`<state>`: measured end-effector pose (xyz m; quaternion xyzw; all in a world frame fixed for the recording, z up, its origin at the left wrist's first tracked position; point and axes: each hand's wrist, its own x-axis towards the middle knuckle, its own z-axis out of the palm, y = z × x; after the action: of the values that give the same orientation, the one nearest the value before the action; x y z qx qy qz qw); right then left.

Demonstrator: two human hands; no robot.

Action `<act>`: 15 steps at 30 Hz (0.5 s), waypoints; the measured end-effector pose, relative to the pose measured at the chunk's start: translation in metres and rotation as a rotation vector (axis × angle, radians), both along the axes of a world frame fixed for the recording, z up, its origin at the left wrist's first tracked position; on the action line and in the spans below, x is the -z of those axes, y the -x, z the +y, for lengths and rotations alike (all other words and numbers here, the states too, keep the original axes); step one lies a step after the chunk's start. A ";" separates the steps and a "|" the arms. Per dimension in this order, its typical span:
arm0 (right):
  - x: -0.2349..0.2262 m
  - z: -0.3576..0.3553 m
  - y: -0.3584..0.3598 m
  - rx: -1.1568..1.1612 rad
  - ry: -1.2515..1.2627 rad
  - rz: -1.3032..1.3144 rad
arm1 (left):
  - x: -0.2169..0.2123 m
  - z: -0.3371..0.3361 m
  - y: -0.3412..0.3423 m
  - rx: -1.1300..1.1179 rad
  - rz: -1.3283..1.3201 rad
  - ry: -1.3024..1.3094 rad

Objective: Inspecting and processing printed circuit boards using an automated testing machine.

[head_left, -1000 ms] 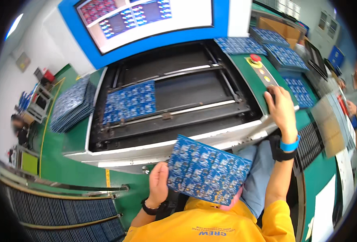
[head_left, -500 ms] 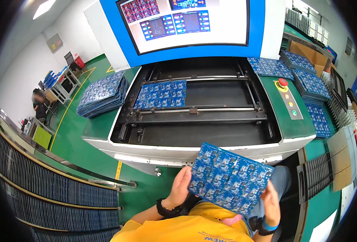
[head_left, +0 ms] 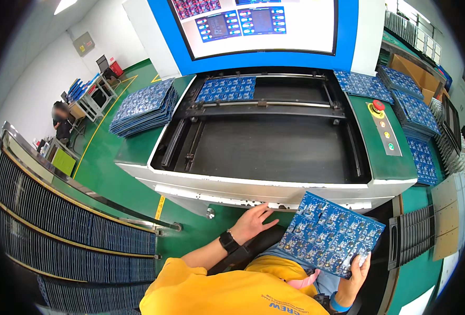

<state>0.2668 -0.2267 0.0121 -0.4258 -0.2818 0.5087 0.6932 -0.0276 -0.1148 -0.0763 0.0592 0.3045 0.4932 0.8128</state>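
My right hand [head_left: 354,277] grips a blue circuit board panel [head_left: 333,234] by its lower right edge, tilted over my lap. Its face is covered with small components in a repeating pattern. My left hand [head_left: 252,222] is open, fingers apart, off to the left of the panel and just below the machine's front edge; it holds nothing. Another circuit board panel [head_left: 226,88] lies between the rails of the clamp frame [head_left: 274,108], at the back left of the machine's dark bed [head_left: 274,149].
A stack of panels [head_left: 143,107] stands left of the bed, more stacks [head_left: 413,111] at the right. A red emergency button [head_left: 378,106] sits on the right green panel. Racks full of boards [head_left: 80,231] fill the lower left. A large screen [head_left: 264,29] stands behind; a person sits far left.
My left hand has let go of the circuit board panel and opened. My right hand has carried the panel to the right. Inside the machine, the clamp frame with its panel has moved back.
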 end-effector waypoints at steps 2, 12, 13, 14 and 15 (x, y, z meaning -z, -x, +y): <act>-0.003 -0.022 0.007 0.006 0.019 0.061 | 0.004 -0.019 -0.007 -0.088 -0.048 -0.002; 0.042 -0.069 0.022 -0.119 0.029 0.111 | 0.027 -0.114 0.008 0.125 0.073 0.173; 0.052 -0.066 0.026 -0.133 0.048 0.111 | 0.027 -0.122 0.014 0.189 0.112 0.225; 0.057 -0.059 0.028 -0.124 0.033 0.130 | 0.022 -0.122 0.023 0.331 0.141 0.190; 0.066 -0.056 0.030 -0.116 0.023 0.147 | 0.017 -0.119 0.038 0.471 0.164 0.158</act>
<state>0.2363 -0.2827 -0.0536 -0.3783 -0.2483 0.5811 0.6764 -0.0651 -0.2343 -0.0934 0.1043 0.3848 0.2587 0.8799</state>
